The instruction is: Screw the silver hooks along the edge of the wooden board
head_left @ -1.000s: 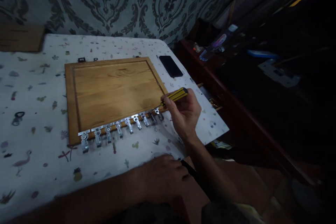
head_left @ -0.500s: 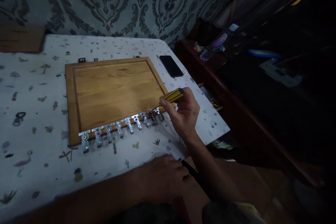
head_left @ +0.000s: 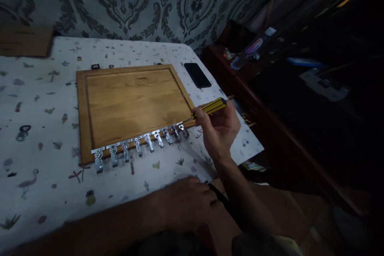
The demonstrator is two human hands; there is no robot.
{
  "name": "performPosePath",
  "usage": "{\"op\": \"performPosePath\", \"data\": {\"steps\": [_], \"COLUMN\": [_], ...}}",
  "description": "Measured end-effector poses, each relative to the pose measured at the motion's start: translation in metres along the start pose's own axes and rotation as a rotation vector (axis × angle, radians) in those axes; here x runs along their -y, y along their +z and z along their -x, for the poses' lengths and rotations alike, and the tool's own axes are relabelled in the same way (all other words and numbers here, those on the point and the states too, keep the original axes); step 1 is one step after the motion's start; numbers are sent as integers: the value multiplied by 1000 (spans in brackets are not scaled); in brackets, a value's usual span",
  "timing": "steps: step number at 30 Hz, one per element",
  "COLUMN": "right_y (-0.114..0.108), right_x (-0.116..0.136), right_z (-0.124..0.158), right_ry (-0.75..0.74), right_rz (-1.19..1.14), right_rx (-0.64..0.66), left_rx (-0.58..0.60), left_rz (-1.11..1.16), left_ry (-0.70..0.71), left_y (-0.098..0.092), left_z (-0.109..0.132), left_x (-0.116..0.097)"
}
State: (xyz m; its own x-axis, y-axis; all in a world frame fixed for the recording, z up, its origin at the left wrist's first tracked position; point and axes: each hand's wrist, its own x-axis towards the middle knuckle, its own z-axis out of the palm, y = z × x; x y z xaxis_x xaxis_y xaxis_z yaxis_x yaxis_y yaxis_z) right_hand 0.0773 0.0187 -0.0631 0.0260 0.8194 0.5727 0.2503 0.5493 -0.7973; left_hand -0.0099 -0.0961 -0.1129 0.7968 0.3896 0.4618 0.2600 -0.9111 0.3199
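Right hand (head_left: pixel 220 130) fingers closed on yellow-black-handled screwdriver (head_left: pixel 210 108), shaft pointing left-down at rightmost silver metal clip (head_left: pixel 183 129) on wooden panel (head_left: pixel 132 102); left hand (head_left: pixel 187 202) flat on counter, farther.

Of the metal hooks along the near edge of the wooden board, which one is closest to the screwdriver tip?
The last hook at the right end of the row: the screwdriver, held in the right hand, points at it.

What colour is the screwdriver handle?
Yellow with black stripes, on the screwdriver handle in the right hand, head view.
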Motion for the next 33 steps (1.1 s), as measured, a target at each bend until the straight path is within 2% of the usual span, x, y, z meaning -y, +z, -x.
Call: {"op": "performPosePath", "data": {"steps": [5, 9, 15, 20, 24, 30, 33], "right_y": [1, 0, -3, 0, 0, 4, 9], "right_x": [-3, -4, -4, -4, -4, 0, 3], "right_z": [3, 4, 4, 2, 1, 9, 14], "right_ry": [22, 21, -80, -121, -102, -86, -58], "right_rz": [-21, -7, 84, 146, 122, 53, 10], "right_rx": [35, 61, 81, 44, 52, 14, 16], "left_rx": [-48, -42, -168, -196, -159, 10, 48], "left_rz": [-22, -27, -23, -8, 9, 37, 51], "left_ry": [0, -10, 22, 21, 21, -1, -4], "left_y": [1, 3, 7, 10, 8, -2, -2], "left_z": [0, 0, -1, 0, 2, 0, -1], "left_x": [-1, -1, -1, 0, 2, 1, 0]}}
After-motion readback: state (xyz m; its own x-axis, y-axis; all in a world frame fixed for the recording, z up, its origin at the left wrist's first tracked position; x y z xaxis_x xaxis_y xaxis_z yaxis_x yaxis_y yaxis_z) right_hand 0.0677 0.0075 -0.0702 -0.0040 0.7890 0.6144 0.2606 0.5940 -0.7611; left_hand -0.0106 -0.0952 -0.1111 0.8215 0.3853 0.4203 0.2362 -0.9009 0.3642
